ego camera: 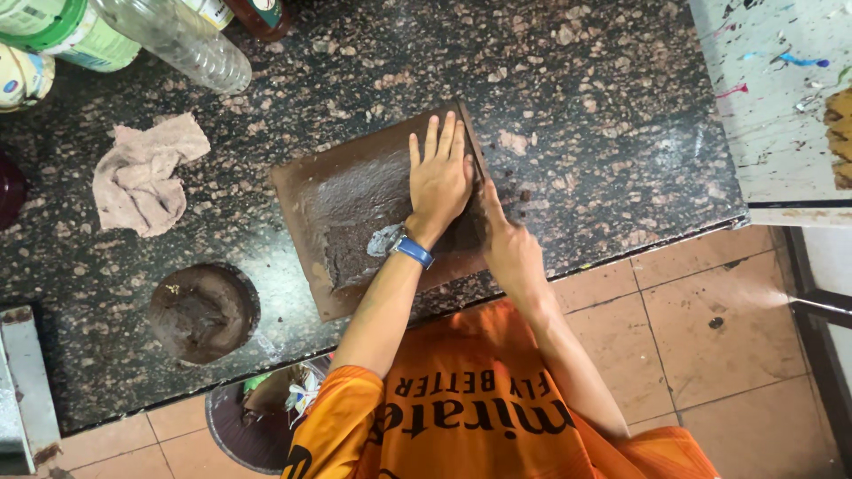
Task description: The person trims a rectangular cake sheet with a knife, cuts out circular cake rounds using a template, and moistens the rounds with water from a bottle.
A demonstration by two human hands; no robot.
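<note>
A brown rectangular board (311, 186) lies tilted on the dark speckled stone counter (586, 115), with a patch of wet grey-brown clay (355, 239) spread on it. My left hand (439, 177), a blue-strapped watch on its wrist, lies flat and palm down on the clay near the board's right side, fingers stretched out. My right hand (508, 244) rests against the board's right edge, with fingers straight along that edge. Neither hand holds a tool.
A crumpled beige rag (146, 173) lies to the left. A round lump of dark clay (202, 312) sits near the counter's front edge. Plastic bottles (177, 35) lie at the top left. A paint-spattered white panel (781, 98) stands at the right; a bucket (257, 417) sits on the tiled floor.
</note>
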